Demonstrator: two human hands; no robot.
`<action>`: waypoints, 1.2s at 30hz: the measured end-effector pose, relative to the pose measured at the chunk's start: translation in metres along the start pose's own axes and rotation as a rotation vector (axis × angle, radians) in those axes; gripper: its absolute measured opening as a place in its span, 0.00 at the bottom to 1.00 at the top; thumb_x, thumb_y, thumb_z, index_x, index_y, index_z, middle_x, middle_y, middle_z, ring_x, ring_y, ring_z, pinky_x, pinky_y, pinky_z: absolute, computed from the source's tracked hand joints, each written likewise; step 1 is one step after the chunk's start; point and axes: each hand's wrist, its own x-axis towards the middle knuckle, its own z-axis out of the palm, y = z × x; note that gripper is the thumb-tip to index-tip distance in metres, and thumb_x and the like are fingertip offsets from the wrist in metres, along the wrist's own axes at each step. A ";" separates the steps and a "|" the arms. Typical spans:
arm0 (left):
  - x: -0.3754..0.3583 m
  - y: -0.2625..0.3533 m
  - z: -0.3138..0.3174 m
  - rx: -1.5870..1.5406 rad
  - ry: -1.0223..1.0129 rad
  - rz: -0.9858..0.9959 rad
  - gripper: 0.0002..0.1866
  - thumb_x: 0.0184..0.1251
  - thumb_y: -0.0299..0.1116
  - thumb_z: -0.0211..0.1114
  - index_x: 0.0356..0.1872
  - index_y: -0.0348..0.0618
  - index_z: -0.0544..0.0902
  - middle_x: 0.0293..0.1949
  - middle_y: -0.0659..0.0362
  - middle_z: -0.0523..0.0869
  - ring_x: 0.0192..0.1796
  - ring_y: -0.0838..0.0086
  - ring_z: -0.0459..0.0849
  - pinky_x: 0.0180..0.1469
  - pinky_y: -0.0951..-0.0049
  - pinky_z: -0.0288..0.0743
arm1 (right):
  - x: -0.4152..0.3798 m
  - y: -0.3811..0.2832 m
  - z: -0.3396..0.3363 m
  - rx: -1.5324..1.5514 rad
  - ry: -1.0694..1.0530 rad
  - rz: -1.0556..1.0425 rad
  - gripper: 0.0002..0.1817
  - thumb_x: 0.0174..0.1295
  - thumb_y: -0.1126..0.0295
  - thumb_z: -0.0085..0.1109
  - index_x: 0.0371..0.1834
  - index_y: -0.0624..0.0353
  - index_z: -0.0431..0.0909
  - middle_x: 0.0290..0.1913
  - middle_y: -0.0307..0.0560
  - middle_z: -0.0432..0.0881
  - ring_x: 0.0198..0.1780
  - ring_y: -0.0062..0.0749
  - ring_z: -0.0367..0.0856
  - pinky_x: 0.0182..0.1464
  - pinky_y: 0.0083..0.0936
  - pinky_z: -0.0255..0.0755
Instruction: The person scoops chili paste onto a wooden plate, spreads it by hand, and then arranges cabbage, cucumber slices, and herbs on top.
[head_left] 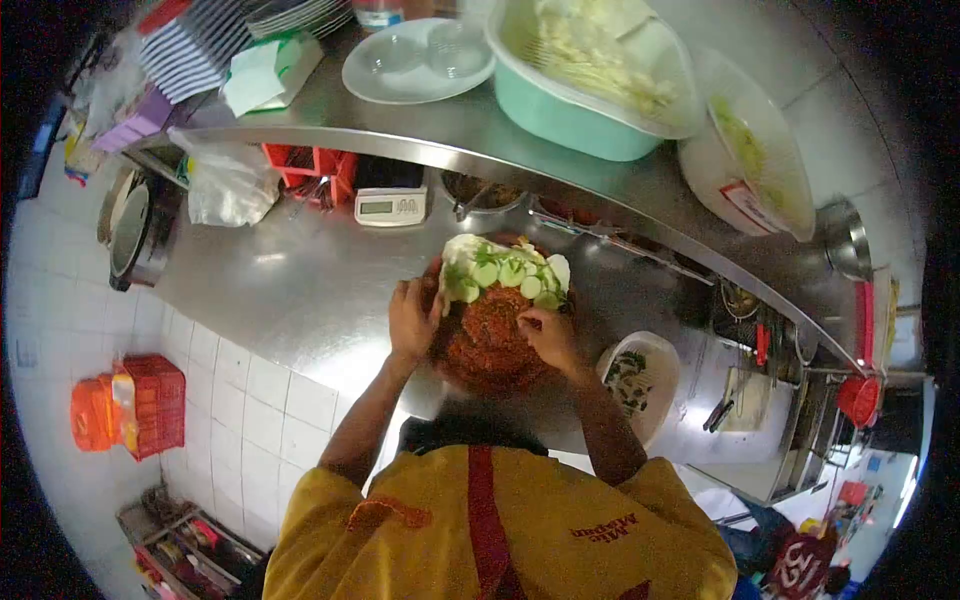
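Observation:
A wide round heap of red-brown food, like fried noodles, lies in front of me on the steel counter; its dish is hard to make out. Along its far side run pale green cucumber slices and whitish leaves, with bits of green herb. At the heap's left edge, beside the leaves, is my left hand, its fingers bent and closed; what they grip is hidden. Over the right part of the heap, my right hand has its fingertips pinched together near the cucumber slices. Anything inside that pinch is too small to name.
On the raised shelf stand a green tub of shredded vegetables, a white basin and a white plate. A kitchen scale and red basket sit underneath. A white tray is right of my arm. Another person is at lower right.

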 end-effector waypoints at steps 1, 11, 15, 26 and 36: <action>0.001 0.001 -0.002 -0.012 0.004 0.027 0.12 0.60 0.30 0.65 0.43 0.39 0.77 0.40 0.45 0.79 0.42 0.48 0.76 0.46 0.53 0.72 | 0.001 -0.002 -0.002 -0.049 0.070 -0.068 0.13 0.67 0.63 0.58 0.46 0.62 0.80 0.35 0.50 0.83 0.33 0.33 0.82 0.38 0.30 0.75; 0.000 0.039 0.013 -0.005 0.073 0.275 0.12 0.56 0.30 0.68 0.41 0.41 0.80 0.48 0.45 0.78 0.48 0.51 0.78 0.51 0.55 0.73 | -0.023 0.012 -0.029 -0.469 0.326 0.199 0.18 0.60 0.63 0.64 0.52 0.57 0.79 0.45 0.51 0.84 0.39 0.45 0.85 0.40 0.41 0.78; -0.001 0.073 0.009 0.106 -0.081 0.246 0.11 0.57 0.32 0.67 0.40 0.40 0.82 0.56 0.41 0.76 0.57 0.47 0.76 0.60 0.54 0.70 | -0.006 0.012 -0.009 -0.708 0.344 0.376 0.18 0.60 0.62 0.64 0.51 0.57 0.79 0.43 0.51 0.85 0.38 0.47 0.85 0.40 0.43 0.79; -0.017 0.027 0.012 0.049 0.002 0.177 0.16 0.59 0.32 0.66 0.47 0.38 0.78 0.51 0.45 0.79 0.49 0.51 0.78 0.50 0.57 0.72 | -0.012 0.002 -0.019 -0.377 0.457 0.304 0.13 0.60 0.58 0.63 0.41 0.55 0.81 0.31 0.53 0.84 0.35 0.48 0.85 0.39 0.42 0.77; -0.119 -0.093 -0.005 -0.755 -0.430 -0.635 0.22 0.76 0.45 0.49 0.59 0.39 0.71 0.47 0.55 0.80 0.43 0.71 0.81 0.41 0.71 0.78 | -0.200 0.057 -0.125 -0.498 0.895 0.499 0.26 0.62 0.57 0.62 0.61 0.55 0.72 0.57 0.56 0.76 0.56 0.51 0.75 0.58 0.44 0.69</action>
